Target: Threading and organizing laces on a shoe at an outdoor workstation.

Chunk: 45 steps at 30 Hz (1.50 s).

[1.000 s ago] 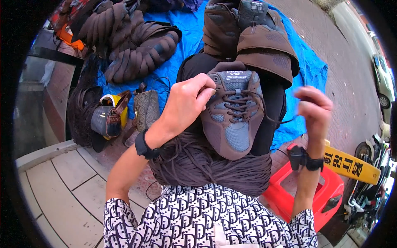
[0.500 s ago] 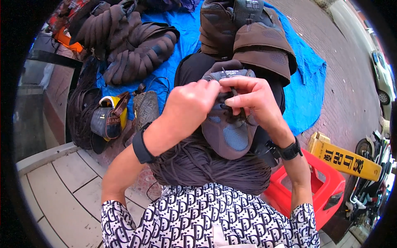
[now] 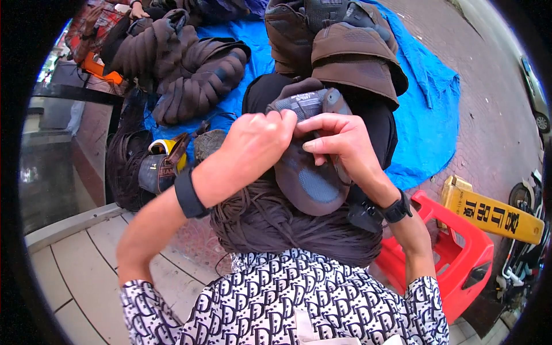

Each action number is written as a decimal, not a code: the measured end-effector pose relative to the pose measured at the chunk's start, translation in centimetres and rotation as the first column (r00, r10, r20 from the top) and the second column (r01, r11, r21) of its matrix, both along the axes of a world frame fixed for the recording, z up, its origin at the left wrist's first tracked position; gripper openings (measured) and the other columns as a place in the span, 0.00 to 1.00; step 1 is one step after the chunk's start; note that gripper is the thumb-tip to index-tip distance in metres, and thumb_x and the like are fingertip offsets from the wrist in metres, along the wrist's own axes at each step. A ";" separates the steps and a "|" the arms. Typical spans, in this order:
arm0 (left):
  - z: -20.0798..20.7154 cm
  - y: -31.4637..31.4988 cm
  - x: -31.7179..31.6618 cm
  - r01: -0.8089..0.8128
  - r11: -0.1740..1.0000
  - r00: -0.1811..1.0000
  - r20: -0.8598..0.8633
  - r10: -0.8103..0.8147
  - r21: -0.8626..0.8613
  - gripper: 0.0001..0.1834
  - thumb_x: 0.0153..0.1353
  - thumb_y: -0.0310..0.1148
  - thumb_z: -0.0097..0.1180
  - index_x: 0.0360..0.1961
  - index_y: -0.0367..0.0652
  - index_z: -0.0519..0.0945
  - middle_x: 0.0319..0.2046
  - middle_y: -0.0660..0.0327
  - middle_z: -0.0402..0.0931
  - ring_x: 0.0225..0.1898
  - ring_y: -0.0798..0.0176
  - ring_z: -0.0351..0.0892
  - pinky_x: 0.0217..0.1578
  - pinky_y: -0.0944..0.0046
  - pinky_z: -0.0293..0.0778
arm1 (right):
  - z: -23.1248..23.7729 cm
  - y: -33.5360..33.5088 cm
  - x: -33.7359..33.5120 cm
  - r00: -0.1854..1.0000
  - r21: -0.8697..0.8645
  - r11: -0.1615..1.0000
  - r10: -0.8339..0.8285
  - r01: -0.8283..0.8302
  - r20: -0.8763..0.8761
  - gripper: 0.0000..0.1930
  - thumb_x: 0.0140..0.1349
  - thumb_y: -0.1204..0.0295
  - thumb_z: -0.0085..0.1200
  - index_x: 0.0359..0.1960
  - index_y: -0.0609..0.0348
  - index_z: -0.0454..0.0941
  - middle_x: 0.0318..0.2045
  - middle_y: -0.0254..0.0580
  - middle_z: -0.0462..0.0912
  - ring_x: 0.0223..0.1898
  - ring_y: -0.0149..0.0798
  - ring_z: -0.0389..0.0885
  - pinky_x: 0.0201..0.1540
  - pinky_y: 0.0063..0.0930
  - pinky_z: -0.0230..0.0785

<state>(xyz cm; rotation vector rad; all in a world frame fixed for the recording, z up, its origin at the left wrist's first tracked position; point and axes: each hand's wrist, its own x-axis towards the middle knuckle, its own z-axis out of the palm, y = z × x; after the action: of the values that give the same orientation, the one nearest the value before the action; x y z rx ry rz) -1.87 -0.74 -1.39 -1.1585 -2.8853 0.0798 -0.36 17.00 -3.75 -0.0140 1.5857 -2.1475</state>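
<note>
A grey-brown shoe upper [image 3: 310, 183], with a blue-grey mesh toe and a padded tongue, lies over my lap with its toe pointing toward me. My left hand [image 3: 260, 135] is closed in a pinch at the left side of its lacing opening; whatever thin thing the fingers hold is hidden. On the other side, my right hand [image 3: 345, 142] curls its fingers round the upper's edge, its index fingertip close to the left hand and its thumb a little lower. Beneath the upper, a thick bundle of dark flat shoelaces [image 3: 287, 233] rests across my lap.
Stacked brown uppers [image 3: 356, 75] sit beyond my lap, and nested uppers [image 3: 201, 75] at far left, on a blue tarp [image 3: 428, 132]. At right stand a red plastic stool [image 3: 460, 282] and a yellow sign [image 3: 494, 213]. Another person's hand [image 3: 138, 10] shows at far left.
The view has shifted slightly. The dark strand visible between my hands before is now hard to make out. My left forearm has swung outward, and another person's hand and sleeve have come into view.
</note>
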 end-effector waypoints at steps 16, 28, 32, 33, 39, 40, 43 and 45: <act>2.9 0.8 -5.6 -0.681 0.724 0.132 0.954 0.271 -0.112 0.06 0.53 0.29 0.45 0.28 0.36 0.69 0.18 0.60 0.72 0.17 0.66 0.76 0.14 0.72 0.71 | -1.5 4.5 -1.8 0.979 0.118 0.990 -0.056 0.081 -0.196 0.08 0.50 0.79 0.54 0.33 0.66 0.78 0.27 0.40 0.80 0.18 0.22 0.73 0.20 0.11 0.61; 3.0 2.1 -5.4 -0.020 0.929 0.924 0.348 0.158 -0.369 0.04 0.45 0.28 0.52 0.23 0.39 0.75 0.21 0.57 0.75 0.27 0.55 0.78 0.27 0.59 0.74 | -4.1 3.8 -2.7 0.606 0.307 0.861 -0.001 0.405 -0.795 0.07 0.47 0.72 0.56 0.27 0.63 0.79 0.20 0.42 0.78 0.17 0.27 0.74 0.22 0.20 0.66; 2.1 0.6 -5.5 0.295 0.944 0.948 0.169 -0.271 -0.145 0.02 0.46 0.28 0.52 0.21 0.42 0.74 0.24 0.57 0.70 0.33 0.54 0.72 0.33 0.57 0.69 | -3.3 3.3 -2.6 0.822 0.328 0.901 -0.054 0.285 -0.568 0.06 0.49 0.76 0.55 0.28 0.65 0.79 0.22 0.35 0.78 0.19 0.23 0.72 0.22 0.16 0.65; 2.2 0.5 -5.6 0.339 0.934 0.934 0.154 -0.321 -0.111 0.03 0.47 0.28 0.51 0.22 0.41 0.73 0.24 0.57 0.71 0.32 0.54 0.72 0.32 0.59 0.68 | -3.4 3.3 -2.6 0.822 0.302 0.904 -0.087 0.303 -0.563 0.06 0.48 0.76 0.55 0.28 0.65 0.79 0.22 0.35 0.79 0.19 0.23 0.72 0.21 0.15 0.65; 3.5 2.1 -5.0 -0.221 0.888 0.871 0.492 -0.007 0.403 0.05 0.52 0.28 0.50 0.23 0.37 0.72 0.23 0.55 0.72 0.28 0.56 0.73 0.32 0.67 0.66 | -4.0 3.9 -3.1 0.608 0.298 0.814 -0.084 0.499 -0.789 0.08 0.45 0.72 0.57 0.25 0.63 0.78 0.24 0.45 0.80 0.23 0.38 0.79 0.26 0.24 0.70; 4.5 2.6 -4.9 -0.416 0.739 0.794 0.608 0.011 0.529 0.06 0.52 0.28 0.50 0.24 0.37 0.72 0.23 0.54 0.72 0.28 0.57 0.73 0.32 0.68 0.66 | -4.1 4.1 -3.1 0.564 0.296 0.798 -0.066 0.525 -0.823 0.07 0.45 0.72 0.57 0.25 0.62 0.78 0.23 0.45 0.80 0.23 0.38 0.79 0.26 0.23 0.70; 2.8 3.1 -5.1 -0.286 0.839 0.878 0.477 0.036 0.462 0.06 0.52 0.28 0.50 0.30 0.36 0.74 0.23 0.51 0.73 0.27 0.58 0.76 0.29 0.64 0.68 | -3.6 4.8 -3.0 0.583 0.348 0.769 -0.039 0.536 -0.812 0.06 0.45 0.70 0.57 0.24 0.59 0.79 0.23 0.42 0.79 0.24 0.38 0.79 0.27 0.24 0.70; 2.0 2.9 -5.0 -0.192 0.921 0.926 0.374 0.055 0.339 0.10 0.51 0.29 0.51 0.34 0.36 0.76 0.22 0.51 0.75 0.23 0.57 0.76 0.26 0.63 0.69 | -3.2 4.5 -2.7 0.539 0.361 0.744 0.002 0.563 -0.842 0.06 0.45 0.70 0.56 0.24 0.58 0.78 0.22 0.41 0.79 0.24 0.38 0.79 0.26 0.26 0.70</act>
<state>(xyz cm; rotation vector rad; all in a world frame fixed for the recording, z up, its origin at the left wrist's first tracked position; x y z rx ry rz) -6.86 2.16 0.63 -1.0000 -3.0742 -0.7198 -3.03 21.47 -6.99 -0.6600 2.9827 -1.7964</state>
